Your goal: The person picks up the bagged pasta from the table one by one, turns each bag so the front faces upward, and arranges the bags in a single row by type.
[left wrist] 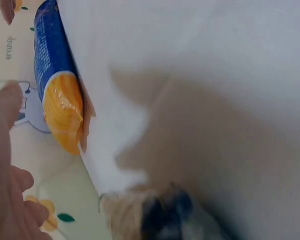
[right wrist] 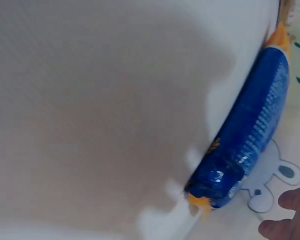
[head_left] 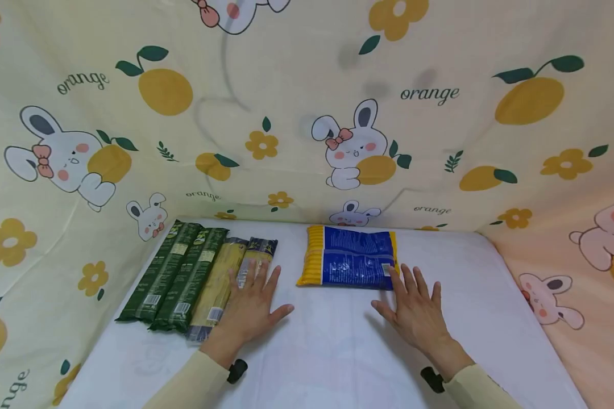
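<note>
It looks like a curtained-off workspace: cloth (head_left: 307, 74) printed with cartoon rabbits (head_left: 345, 173) and oranges (head_left: 165, 92) walls a white-covered counter (head_left: 327, 352) on three sides. The wider room cannot be told.

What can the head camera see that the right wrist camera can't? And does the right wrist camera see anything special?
Only the head view shows a green pack on the far left, a second green pack beside it, the left sleeve and the right sleeve.

Only the right wrist view gives a low, close, side-on look at the puffy blue-and-yellow bag.

Both show that bag, the right hand (just part of it in the wrist view), the white table and the rabbit cloth.
</note>
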Motion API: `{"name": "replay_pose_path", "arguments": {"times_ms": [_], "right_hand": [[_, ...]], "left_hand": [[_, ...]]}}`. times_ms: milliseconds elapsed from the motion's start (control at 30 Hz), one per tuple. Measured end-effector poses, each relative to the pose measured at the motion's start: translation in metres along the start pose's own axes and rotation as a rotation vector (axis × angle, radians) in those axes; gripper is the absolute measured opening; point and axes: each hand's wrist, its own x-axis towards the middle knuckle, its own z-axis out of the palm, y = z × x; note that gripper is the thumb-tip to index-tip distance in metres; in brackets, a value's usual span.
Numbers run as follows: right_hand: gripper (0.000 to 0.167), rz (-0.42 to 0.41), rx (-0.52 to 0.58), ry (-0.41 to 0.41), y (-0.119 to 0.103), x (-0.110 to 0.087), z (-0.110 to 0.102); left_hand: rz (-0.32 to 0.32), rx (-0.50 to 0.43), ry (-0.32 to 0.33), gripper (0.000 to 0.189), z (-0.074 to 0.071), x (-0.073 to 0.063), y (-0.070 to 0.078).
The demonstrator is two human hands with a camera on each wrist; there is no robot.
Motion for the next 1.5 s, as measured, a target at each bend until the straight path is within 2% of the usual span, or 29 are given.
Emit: {"name": "replay_pose_path", "arguments": {"times_ms": [133, 300, 433, 600, 833, 900, 1067, 1133, 1200, 1267, 1400, 1500], "right_hand": [[0.091, -0.032, 0.016, -0.057, 0.007, 0.020, 0.005], [0.094, -0.048, 0.007, -0.164, 0.011, 0.053, 0.020], [0.100, -0.005, -0.033, -0.258, 0.005, 0.053, 0.030], [0.096, -0.036, -0.074, -0.274, -0.011, 0.029, 0.024], [0.080, -0.205, -0.110, -0.224, -0.058, -0.033, 0.011], [0.079, -0.260, -0.079, -0.247, -0.075, -0.049, 0.011], [0.083, -0.365, 0.036, -0.406, -0.107, -0.072, 0.013], [0.082, -0.386, 0.068, -0.430, -0.110, -0.074, 0.013], [0.077, -0.384, 0.100, -0.407, -0.106, -0.073, 0.012], [0.074, -0.351, 0.112, -0.336, -0.097, -0.071, 0.010], [0.070, -0.183, 0.135, -0.164, -0.077, -0.064, 0.010], [0.071, -0.074, 0.170, -0.153, -0.069, -0.059, 0.012]], "left_hand": [[0.053, -0.006, -0.038, 0.082, 0.005, 0.015, 0.021], [0.119, -0.066, -0.112, 0.076, 0.015, 0.040, 0.063], [0.139, -0.111, -0.160, 0.074, 0.022, 0.052, 0.080], [0.098, -0.123, -0.189, 0.074, 0.024, 0.061, 0.076], [0.009, -0.150, -0.210, 0.076, 0.017, 0.078, 0.070], [-0.006, -0.171, -0.229, 0.077, 0.015, 0.083, 0.072], [0.067, -0.183, -0.260, 0.076, 0.017, 0.090, 0.075], [0.104, -0.170, -0.255, 0.076, 0.018, 0.090, 0.074], [0.127, -0.152, -0.244, 0.076, 0.020, 0.090, 0.074], [0.134, -0.134, -0.236, 0.075, 0.021, 0.089, 0.074], [0.159, -0.112, -0.232, 0.074, 0.020, 0.080, 0.080], [0.208, -0.092, -0.240, 0.079, 0.022, 0.069, 0.086]]}}
